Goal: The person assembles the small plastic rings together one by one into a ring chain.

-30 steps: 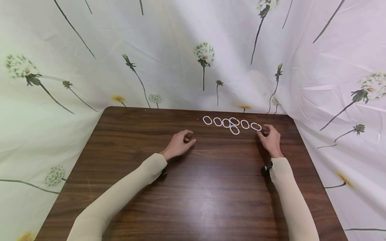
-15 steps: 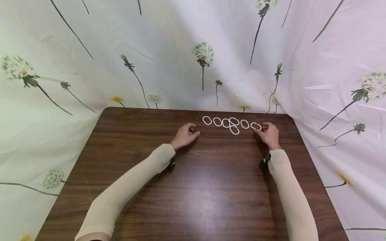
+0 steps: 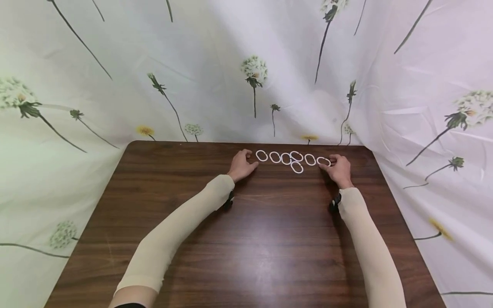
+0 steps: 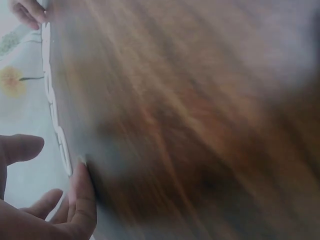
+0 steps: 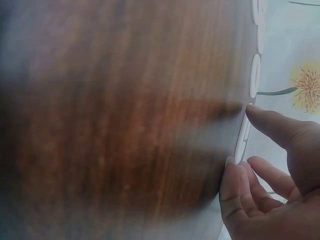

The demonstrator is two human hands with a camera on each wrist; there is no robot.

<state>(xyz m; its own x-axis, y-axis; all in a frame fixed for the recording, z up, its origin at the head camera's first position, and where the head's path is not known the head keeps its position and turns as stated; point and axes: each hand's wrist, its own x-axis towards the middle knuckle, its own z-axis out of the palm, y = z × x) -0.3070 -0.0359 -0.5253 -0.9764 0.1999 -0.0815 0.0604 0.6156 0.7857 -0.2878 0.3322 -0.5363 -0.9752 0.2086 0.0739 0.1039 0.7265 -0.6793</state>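
Observation:
Several white oval rings (image 3: 310, 160) lie in a row near the table's far edge, some overlapping in the middle. At the left end of the row, my left hand (image 3: 242, 166) has thumb and fingers spread beside the leftmost ring (image 3: 261, 155), and nothing is gripped. My right hand (image 3: 339, 170) is at the other end, its thumb and fingertips around the rightmost ring (image 3: 323, 161). In the right wrist view, that ring (image 5: 241, 145) lies flat between the thumb tip and the index fingertip of my right hand (image 5: 280, 170).
The dark wood table (image 3: 265, 239) extends toward me. A white cloth (image 3: 215, 77) printed with dandelions hangs behind its far edge and along the sides. A dark wrist device (image 3: 335, 203) sits at my right wrist.
My left hand has moved up and right to the leftmost ring. My right hand has moved slightly left, its thumb now over the rightmost ring, which is slightly nearer its neighbour.

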